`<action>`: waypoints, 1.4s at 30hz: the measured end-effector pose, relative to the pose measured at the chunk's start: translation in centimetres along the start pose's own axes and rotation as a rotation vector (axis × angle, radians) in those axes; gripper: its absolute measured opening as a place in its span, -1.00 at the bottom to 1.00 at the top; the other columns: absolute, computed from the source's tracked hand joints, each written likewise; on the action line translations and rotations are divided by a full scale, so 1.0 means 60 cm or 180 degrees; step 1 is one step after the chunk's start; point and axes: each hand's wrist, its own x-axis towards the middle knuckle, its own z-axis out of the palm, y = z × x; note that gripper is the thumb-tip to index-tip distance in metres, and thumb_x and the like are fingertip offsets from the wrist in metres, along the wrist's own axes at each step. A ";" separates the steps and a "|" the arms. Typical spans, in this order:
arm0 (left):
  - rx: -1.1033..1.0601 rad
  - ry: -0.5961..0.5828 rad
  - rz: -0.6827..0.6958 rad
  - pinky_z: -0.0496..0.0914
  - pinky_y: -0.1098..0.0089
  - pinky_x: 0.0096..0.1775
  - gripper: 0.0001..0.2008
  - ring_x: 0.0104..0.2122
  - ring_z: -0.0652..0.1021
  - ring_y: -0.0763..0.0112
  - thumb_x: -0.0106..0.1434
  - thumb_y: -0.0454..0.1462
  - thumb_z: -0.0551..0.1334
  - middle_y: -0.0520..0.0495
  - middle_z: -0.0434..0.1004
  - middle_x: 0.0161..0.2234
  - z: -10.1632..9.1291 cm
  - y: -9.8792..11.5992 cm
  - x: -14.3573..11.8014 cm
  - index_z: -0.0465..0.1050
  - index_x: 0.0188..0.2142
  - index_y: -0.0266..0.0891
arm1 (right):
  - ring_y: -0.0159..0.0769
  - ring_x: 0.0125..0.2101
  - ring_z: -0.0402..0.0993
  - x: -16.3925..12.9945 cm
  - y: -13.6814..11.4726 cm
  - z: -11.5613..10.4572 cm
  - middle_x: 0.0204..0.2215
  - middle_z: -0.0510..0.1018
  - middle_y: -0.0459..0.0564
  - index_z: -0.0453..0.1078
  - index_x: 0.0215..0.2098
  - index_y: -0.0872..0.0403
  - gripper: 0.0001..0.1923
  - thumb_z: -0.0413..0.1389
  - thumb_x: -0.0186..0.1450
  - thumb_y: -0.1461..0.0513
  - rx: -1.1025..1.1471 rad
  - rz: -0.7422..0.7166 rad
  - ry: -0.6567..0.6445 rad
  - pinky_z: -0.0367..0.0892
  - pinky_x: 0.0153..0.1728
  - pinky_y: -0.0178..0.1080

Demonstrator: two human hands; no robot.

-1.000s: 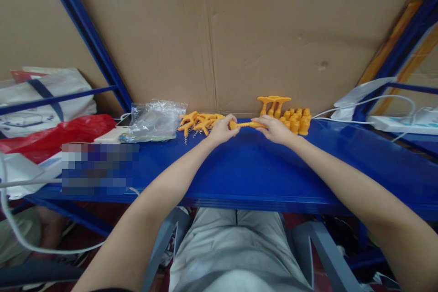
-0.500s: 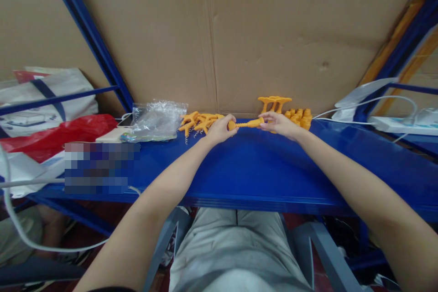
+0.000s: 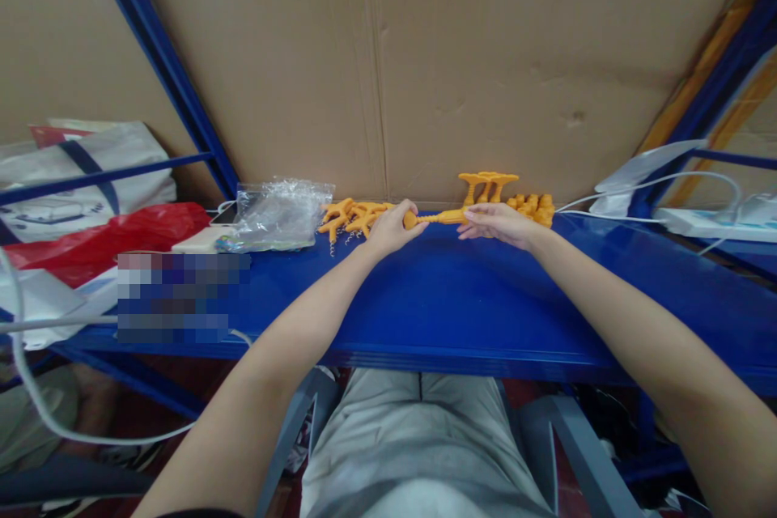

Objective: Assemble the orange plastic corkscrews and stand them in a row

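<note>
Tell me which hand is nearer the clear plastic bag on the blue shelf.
Left. The left hand is a short way to the right of the clear plastic bag, past the orange pieces; the right hand is farther right.

Plastic bag [image 3: 279,214] left of forked pieces [image 3: 355,218] — shelf [image 3: 455,299] beneath.

Light is even and quite bright, with soft glare on the blue worktop [image 3: 461,299]; edges bend strongly, far objects look soft, one patch is pixelated
</note>
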 end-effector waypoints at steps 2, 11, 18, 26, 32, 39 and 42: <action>-0.0004 -0.0006 0.0000 0.31 0.41 -0.28 -0.79 -0.34 0.54 0.35 0.24 -0.19 0.35 0.06 0.54 -0.36 0.000 0.002 0.000 0.34 -0.23 -0.16 | -0.27 -0.35 0.69 -0.003 -0.002 -0.004 -0.31 0.72 0.05 0.46 -0.13 0.08 -0.88 0.27 0.38 0.23 0.0066 -0.0021 -0.0147 0.59 -0.09 -0.16; -0.0146 0.0102 0.0104 0.29 0.42 -0.32 -0.78 -0.42 0.46 0.40 0.22 -0.15 0.34 0.10 0.47 -0.43 0.000 0.001 0.001 0.34 -0.27 -0.16 | -0.24 -0.61 0.58 0.000 0.002 0.021 -0.61 0.59 0.13 0.38 -0.43 0.12 -0.41 -0.03 0.45 -0.18 -0.0076 0.0364 -0.0014 0.57 -0.47 -0.24; -0.0158 0.0034 0.0003 0.25 0.43 -0.37 -0.77 -0.46 0.41 0.42 0.23 -0.14 0.34 0.12 0.41 -0.49 -0.001 0.000 0.003 0.34 -0.26 -0.15 | -0.26 -0.38 0.69 -0.001 0.005 0.008 -0.15 0.71 0.11 0.45 -0.13 0.05 -0.71 0.19 0.42 0.00 -0.0214 0.0231 -0.0072 0.58 -0.36 -0.27; -0.0066 0.0112 0.0188 0.31 0.40 -0.27 -0.78 -0.34 0.50 0.37 0.23 -0.16 0.33 0.05 0.53 -0.34 -0.006 0.003 0.002 0.34 -0.25 -0.15 | -0.31 -0.48 0.64 -0.004 0.001 0.022 -0.37 0.71 0.15 0.49 -0.31 0.14 -0.60 0.09 0.48 0.00 -0.0048 0.0094 0.0021 0.55 -0.37 -0.31; -0.0014 0.0059 0.0206 0.35 0.38 -0.21 -0.80 -0.30 0.54 0.34 0.24 -0.18 0.33 0.03 0.54 -0.32 -0.006 0.007 0.000 0.33 -0.25 -0.16 | -0.28 -0.59 0.58 -0.003 -0.004 0.033 -0.60 0.61 0.09 0.46 -0.42 0.13 -0.51 0.08 0.47 -0.06 0.0050 0.0226 0.0140 0.50 -0.52 -0.33; 0.0029 0.0019 0.0250 0.37 0.38 -0.21 -0.80 -0.29 0.55 0.33 0.24 -0.17 0.34 0.01 0.56 -0.31 -0.003 0.003 0.001 0.35 -0.25 -0.16 | -0.22 -0.47 0.63 0.010 0.013 0.023 -0.38 0.69 0.15 0.47 -0.28 0.10 -0.44 0.05 0.41 -0.21 -0.0839 -0.0115 0.0374 0.54 -0.43 -0.25; 0.0178 -0.0091 0.0268 0.36 0.37 -0.22 -0.80 -0.27 0.56 0.29 0.23 -0.18 0.35 -0.01 0.57 -0.29 -0.002 0.004 -0.001 0.37 -0.24 -0.15 | -0.14 -0.24 0.65 0.018 0.022 0.025 -0.14 0.69 0.15 0.49 -0.14 0.07 -0.55 0.20 0.34 -0.14 -0.1845 -0.1201 0.0936 0.55 -0.18 -0.12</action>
